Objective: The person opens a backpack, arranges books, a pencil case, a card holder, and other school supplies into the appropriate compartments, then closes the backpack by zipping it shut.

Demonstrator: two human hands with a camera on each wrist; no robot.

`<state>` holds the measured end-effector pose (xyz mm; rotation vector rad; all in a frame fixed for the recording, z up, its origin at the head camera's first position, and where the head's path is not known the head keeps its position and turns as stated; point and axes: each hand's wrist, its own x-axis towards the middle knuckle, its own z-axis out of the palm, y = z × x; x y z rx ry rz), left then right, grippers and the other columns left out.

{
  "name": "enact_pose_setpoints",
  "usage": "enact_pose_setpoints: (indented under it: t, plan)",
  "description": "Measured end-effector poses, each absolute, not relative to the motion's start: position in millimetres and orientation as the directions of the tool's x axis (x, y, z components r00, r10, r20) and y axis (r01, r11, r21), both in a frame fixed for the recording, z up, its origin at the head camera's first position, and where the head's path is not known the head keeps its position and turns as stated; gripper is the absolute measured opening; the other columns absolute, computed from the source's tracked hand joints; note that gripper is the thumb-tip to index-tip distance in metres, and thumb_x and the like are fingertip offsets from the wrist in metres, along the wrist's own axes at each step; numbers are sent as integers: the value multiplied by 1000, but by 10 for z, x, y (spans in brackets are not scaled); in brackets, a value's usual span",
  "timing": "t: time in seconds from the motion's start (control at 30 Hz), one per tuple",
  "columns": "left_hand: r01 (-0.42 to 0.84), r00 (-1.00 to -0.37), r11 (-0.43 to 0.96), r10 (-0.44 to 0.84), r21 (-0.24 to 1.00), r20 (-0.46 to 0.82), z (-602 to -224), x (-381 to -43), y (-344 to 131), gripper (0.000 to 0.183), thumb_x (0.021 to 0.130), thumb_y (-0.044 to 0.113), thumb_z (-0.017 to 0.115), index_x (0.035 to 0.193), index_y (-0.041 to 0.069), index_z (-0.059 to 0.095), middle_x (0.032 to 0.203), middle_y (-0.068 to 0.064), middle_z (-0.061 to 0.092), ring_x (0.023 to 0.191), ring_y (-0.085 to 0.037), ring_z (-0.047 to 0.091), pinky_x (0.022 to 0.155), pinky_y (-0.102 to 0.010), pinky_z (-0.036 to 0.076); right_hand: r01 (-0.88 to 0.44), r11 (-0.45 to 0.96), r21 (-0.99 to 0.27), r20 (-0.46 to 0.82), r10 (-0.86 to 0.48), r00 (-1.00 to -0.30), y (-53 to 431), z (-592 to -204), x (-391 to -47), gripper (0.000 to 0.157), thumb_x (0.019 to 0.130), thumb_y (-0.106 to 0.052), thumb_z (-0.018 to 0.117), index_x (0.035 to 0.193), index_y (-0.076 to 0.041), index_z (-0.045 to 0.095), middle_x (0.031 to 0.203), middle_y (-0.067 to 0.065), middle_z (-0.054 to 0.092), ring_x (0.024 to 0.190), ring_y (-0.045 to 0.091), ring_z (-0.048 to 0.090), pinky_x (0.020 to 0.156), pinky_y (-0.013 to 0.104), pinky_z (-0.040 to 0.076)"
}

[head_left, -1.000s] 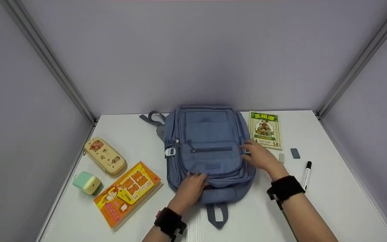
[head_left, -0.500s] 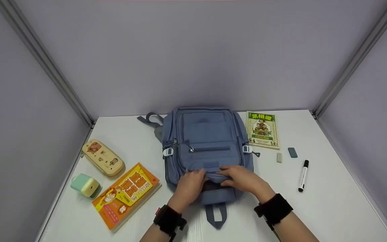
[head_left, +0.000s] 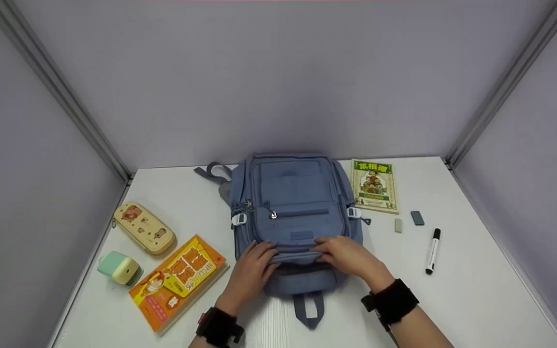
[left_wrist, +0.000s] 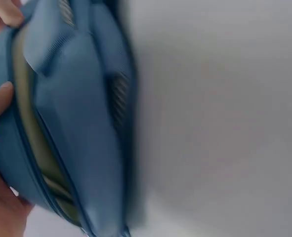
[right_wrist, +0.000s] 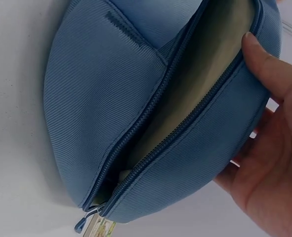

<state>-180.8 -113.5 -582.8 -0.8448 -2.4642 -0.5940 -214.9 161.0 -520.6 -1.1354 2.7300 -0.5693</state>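
Note:
A blue backpack [head_left: 298, 188] lies on the white table, front up, its top handle [head_left: 309, 311] toward me. Its main zipper is undone along the near end, and light lining [right_wrist: 205, 74] shows in the gap. My left hand [head_left: 248, 271] grips the front panel's edge at the left of the opening, thumb on the zipper side. Farther right along that same edge my right hand [head_left: 351, 255] pinches the panel, thumb [right_wrist: 259, 54] by the zipper teeth and fingers on the outer face. A zipper pull [right_wrist: 80, 225] hangs at one end of the opening.
On the left are a cream pencil case [head_left: 144, 228], a green-and-yellow pencil sharpener [head_left: 120, 267] and a thick orange book [head_left: 179, 282]. On the right lie a green-and-cream booklet [head_left: 374, 186], two small erasers, one pale [head_left: 398, 225] and one dark [head_left: 417, 218], and a black-capped marker [head_left: 433, 251].
My right hand has left the backpack's right side and come to the opening's edge. My left hand has shifted left along that edge, and the gap shows more widely.

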Motion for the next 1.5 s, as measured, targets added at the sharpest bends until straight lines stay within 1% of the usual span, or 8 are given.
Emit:
enact_pose_setpoints:
  t: [0.2,0.57,0.73,0.87,0.97,1.03,1.27,1.5]
  plan:
    - [650,-695,715,422,258,583,-5847,-1800,-1217,24,85,9,76,108,4,70,117,-14,67,116,-32,60,97,-60,42,-687,624,-372,70,-719,-691,1596,-5240,-2132,28,91,-20,71,117,-10,73,128,17,62,113,32,62,93,44,49]
    - [557,-812,685,329,471,481,-5559,-1842,-1291,21,90,1,68,111,0,68,114,-21,67,109,-35,64,94,-54,46,-561,593,-578,78,-644,-761,1870,-5338,-2233,59,94,-37,65,143,-7,51,140,12,54,129,30,49,103,47,40]
    - [500,-852,675,270,543,448,-5430,-1894,-1326,13,93,6,66,107,5,68,106,-13,70,98,-27,67,83,-44,53,-597,559,-576,147,-647,-748,1912,-5386,-2338,41,98,-28,61,131,-5,62,130,12,61,125,32,53,110,52,29]
    - [460,-874,674,231,577,427,-5407,-1900,-1323,14,95,15,66,106,7,69,103,-7,70,95,-22,67,81,-41,53,-577,604,-550,177,-591,-787,1863,-5356,-2433,19,99,-21,60,106,-8,71,97,4,70,104,29,65,111,53,28]
    - [430,-882,699,191,571,431,-5427,-1850,-1366,24,95,25,67,111,7,68,109,-8,68,100,-24,66,85,-42,52,-529,636,-562,172,-536,-827,1812,-5283,-2508,18,99,-22,60,84,-12,64,71,-3,58,75,24,64,89,46,48]
    - [403,-878,743,148,534,455,-5441,-1797,-1443,33,94,30,67,116,5,67,114,-12,66,104,-29,64,88,-45,51,-498,639,-586,174,-501,-848,1781,-5228,-2559,23,99,-22,60,78,-13,58,64,-6,47,62,17,54,69,39,48]
    - [84,-913,882,-118,463,391,-5527,-1593,-1913,45,99,32,59,125,-6,59,121,-27,59,110,-44,57,93,-57,44,-401,583,-707,205,-374,-905,1732,-5012,-2749,28,101,-27,56,77,-13,55,61,-6,35,54,11,36,58,31,34]
    - [-307,-950,876,-307,373,-62,-5620,-1427,-2325,51,97,33,62,131,-4,53,126,-37,49,120,-56,42,92,-75,30,-292,496,-818,124,-344,-931,1764,-4743,-2905,40,102,-32,54,68,-13,43,56,-3,33,49,13,30,53,29,30]
